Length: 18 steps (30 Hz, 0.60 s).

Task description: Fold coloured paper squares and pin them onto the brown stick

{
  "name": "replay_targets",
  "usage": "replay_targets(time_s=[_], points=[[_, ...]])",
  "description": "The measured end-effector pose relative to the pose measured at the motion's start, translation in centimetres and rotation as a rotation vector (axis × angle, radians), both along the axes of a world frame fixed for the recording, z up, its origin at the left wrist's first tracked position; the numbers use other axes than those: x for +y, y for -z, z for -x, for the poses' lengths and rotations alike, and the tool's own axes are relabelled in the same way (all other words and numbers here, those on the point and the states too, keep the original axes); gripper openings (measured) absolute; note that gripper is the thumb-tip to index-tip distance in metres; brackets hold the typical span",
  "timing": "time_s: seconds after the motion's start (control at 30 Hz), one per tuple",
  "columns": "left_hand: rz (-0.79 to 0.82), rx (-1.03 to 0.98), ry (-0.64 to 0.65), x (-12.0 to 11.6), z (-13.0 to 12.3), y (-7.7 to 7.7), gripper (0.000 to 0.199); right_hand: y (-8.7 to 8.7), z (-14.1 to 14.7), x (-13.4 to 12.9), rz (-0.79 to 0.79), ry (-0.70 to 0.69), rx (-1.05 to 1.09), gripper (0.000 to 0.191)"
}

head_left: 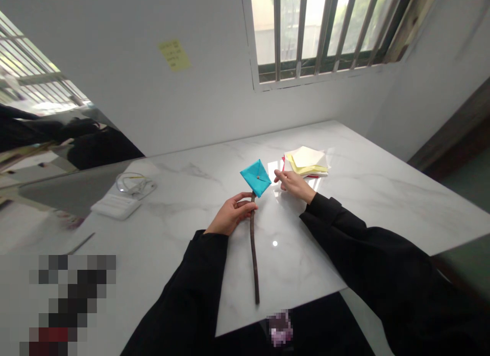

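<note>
My left hand (pixel 231 213) is closed around the upper part of a thin dark brown stick (pixel 254 259). At the top of the stick sits a folded blue paper square (pixel 254 176), with a small round pin head near its middle. The stick's lower end points toward the table's front edge. Just right of the blue paper, my right hand (pixel 296 185) hovers with nothing visible in it, its fingers partly stretched and apart from the paper. Behind that hand lies a stack of paper sheets (pixel 306 159) in cream, yellow, white and red.
A white marble-patterned table (pixel 184 213) spans the view. On its left are a white box-like device (pixel 117 205), a coiled cable (pixel 136 182) and a thin dark rod (pixel 82 243). A yellow note (pixel 175 55) hangs on the wall, beside a barred window (pixel 321 34) and a mirror (pixel 49 91).
</note>
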<state>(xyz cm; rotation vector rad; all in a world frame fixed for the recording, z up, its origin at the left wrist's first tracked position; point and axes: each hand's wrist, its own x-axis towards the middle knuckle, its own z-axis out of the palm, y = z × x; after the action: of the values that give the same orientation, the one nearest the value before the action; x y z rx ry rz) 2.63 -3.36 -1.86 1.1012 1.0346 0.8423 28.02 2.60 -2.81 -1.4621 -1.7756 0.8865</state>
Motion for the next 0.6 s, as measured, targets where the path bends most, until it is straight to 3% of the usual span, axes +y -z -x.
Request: replay_targets(time_s=[0.1,0.27,0.47,0.6], points=[[0.001,-0.006,0.0,-0.02,-0.02,0.01,0.058,-0.06,0.11,-0.06,-0.051,-0.022,0.012,0.064],[0.01,-0.025,-0.002,-0.13,-0.1,-0.12,0.058,-0.37,0.17,-0.28,0.011,-0.045,-0.106,0.081],[0.006,-0.02,-0.007,-0.11,-0.13,-0.23,0.058,-0.64,0.04,-0.35,-0.047,0.039,-0.096,0.071],[0.012,-0.015,-0.01,-0.11,-0.12,-0.25,0.059,-0.57,0.17,-0.36,-0.042,-0.023,-0.054,0.071]])
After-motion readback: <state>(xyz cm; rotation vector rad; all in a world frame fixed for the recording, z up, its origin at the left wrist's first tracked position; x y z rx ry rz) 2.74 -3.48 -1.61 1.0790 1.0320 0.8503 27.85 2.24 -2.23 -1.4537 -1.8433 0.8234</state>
